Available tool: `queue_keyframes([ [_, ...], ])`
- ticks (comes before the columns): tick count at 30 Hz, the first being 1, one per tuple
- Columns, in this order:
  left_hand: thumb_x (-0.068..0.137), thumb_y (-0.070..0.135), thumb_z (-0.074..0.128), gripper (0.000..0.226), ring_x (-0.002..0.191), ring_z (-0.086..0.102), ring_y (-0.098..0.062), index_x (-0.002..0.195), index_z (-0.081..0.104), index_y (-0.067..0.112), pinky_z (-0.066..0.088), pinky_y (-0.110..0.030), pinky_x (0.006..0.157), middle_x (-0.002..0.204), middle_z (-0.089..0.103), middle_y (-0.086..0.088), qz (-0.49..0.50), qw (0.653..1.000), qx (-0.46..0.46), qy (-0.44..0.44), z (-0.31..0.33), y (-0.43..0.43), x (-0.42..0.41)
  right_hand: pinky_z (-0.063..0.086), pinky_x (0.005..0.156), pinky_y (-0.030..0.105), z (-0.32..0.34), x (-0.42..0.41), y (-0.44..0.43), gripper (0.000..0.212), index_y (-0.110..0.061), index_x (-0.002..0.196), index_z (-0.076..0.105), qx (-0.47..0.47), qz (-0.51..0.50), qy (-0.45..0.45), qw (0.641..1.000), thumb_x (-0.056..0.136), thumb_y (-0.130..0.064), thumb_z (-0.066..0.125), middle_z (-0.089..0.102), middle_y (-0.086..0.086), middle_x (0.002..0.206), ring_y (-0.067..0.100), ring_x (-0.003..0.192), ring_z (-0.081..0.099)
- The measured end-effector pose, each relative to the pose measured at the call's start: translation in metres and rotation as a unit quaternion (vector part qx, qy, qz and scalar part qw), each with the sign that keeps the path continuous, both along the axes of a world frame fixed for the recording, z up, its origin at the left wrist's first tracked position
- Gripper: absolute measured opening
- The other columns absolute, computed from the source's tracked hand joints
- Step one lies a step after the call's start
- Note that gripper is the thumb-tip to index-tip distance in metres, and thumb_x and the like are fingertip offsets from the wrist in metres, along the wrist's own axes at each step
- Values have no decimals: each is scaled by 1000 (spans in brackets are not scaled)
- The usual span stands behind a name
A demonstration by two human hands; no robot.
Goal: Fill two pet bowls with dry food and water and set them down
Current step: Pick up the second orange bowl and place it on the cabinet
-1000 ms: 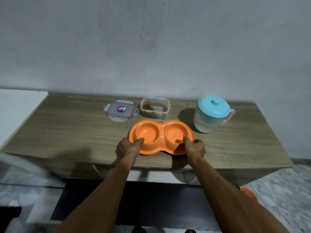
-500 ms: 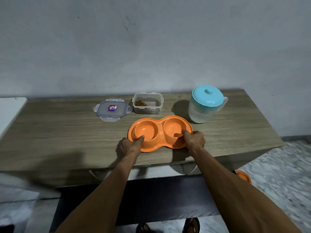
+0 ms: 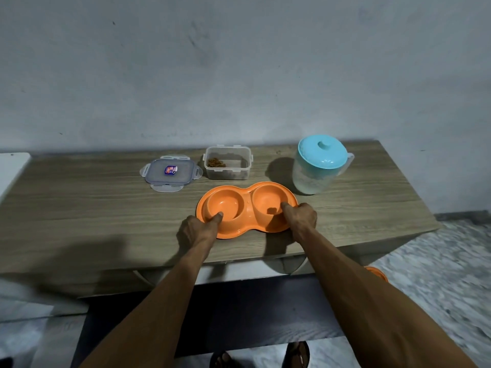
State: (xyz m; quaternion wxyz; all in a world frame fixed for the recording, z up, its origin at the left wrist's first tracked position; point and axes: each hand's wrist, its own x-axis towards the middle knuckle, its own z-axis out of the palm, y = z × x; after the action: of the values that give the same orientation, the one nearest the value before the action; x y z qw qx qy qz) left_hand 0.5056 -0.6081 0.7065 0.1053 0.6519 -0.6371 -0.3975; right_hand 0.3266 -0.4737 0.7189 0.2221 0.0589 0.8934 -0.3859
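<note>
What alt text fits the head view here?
Both hands, left hand and right hand, hold an empty orange double bowl on a wooden table. Behind it: a food container, its lid, a teal-lidded pitcher.

An orange double pet bowl [image 3: 247, 207] sits flat near the front edge of the tabletop [image 3: 79, 208], both wells empty. Behind it stands a clear food box [image 3: 227, 163], open, with a few brown kibbles in one corner; its lid [image 3: 170, 172] lies just to the left. A blue-lidded water jug [image 3: 318, 167] stands upright at the right
</note>
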Motion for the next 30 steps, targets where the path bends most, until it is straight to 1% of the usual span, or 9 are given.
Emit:
queue_keyframes([
  [4, 74, 61, 71, 85, 125, 48, -37, 133, 49, 4, 45, -46, 97, 136, 49, -19, -16, 999, -26, 9, 20, 9, -1, 40, 104, 50, 15, 3, -7, 63, -8, 132, 51, 46, 34, 97, 994, 84, -48, 65, 44, 17, 139, 37, 130, 42],
  [7, 67, 73, 66, 99, 132, 42, -33, 141, 40, 12, 43, -49, 102, 142, 45, -14, -109, 990, -93, -1, 20, 8, 8, 36, 106, 48, 24, 3, -22, 54, -10, 128, 55, 41, 76, 182, 980, 87, -44, 62, 48, 16, 136, 35, 129, 44],
  [11, 52, 88, 58, 114, 136, 40, -28, 144, 33, 25, 42, -51, 105, 147, 43, -3, -241, 960, -132, -43, 7, 2, 21, 44, 101, 47, 33, -1, -51, 43, -7, 115, 64, 11, 111, 203, 973, 88, -40, 58, 57, 17, 125, 37, 119, 52],
  [13, 52, 87, 59, 116, 139, 37, -27, 146, 30, 25, 40, -51, 107, 150, 40, -1, -264, 953, -140, -55, 3, 1, 24, 49, 94, 47, 35, -6, -69, 39, -5, 108, 66, -16, 122, 197, 973, 88, -37, 57, 63, 18, 116, 37, 110, 58],
  [15, 56, 83, 64, 118, 142, 33, -27, 149, 25, 23, 39, -50, 109, 154, 35, -3, -271, 949, -147, -67, -1, -1, 24, 52, 90, 45, 35, -12, -88, 39, -5, 112, 65, -43, 144, 178, 972, 90, -36, 57, 65, 17, 115, 35, 107, 61],
  [18, 62, 75, 69, 115, 143, 30, -27, 152, 22, 20, 37, -48, 111, 156, 31, -5, -270, 947, -156, -77, -9, -2, 22, 53, 91, 43, 33, -25, -119, 45, -2, 119, 62, -70, 155, 131, 977, 92, -37, 59, 64, 18, 120, 34, 110, 61],
  [21, 66, 70, 71, 112, 144, 30, -27, 153, 22, 18, 36, -46, 112, 158, 29, -6, -273, 942, -175, -82, -14, -3, 21, 56, 90, 46, 25, -39, -144, 48, 2, 111, 66, -72, 150, 76, 983, 88, -41, 65, 68, 20, 115, 35, 104, 65],
  [26, 72, 65, 70, 110, 147, 25, -25, 155, 15, 18, 31, -42, 117, 161, 22, -6, -286, 936, -183, -98, -17, -3, 23, 59, 82, 35, 21, -44, -156, 43, 3, 118, 63, -78, 148, -5, 986, 88, -27, 70, 66, 17, 117, 32, 103, 66],
  [30, 72, 66, 69, 112, 148, 23, -24, 156, 13, 18, 28, -42, 118, 162, 20, -6, -287, 937, -173, -100, -15, -1, 22, 60, 83, 46, 25, -44, -154, 38, 2, 117, 61, -111, 149, -36, 982, 90, -24, 64, 65, 18, 117, 34, 100, 66],
])
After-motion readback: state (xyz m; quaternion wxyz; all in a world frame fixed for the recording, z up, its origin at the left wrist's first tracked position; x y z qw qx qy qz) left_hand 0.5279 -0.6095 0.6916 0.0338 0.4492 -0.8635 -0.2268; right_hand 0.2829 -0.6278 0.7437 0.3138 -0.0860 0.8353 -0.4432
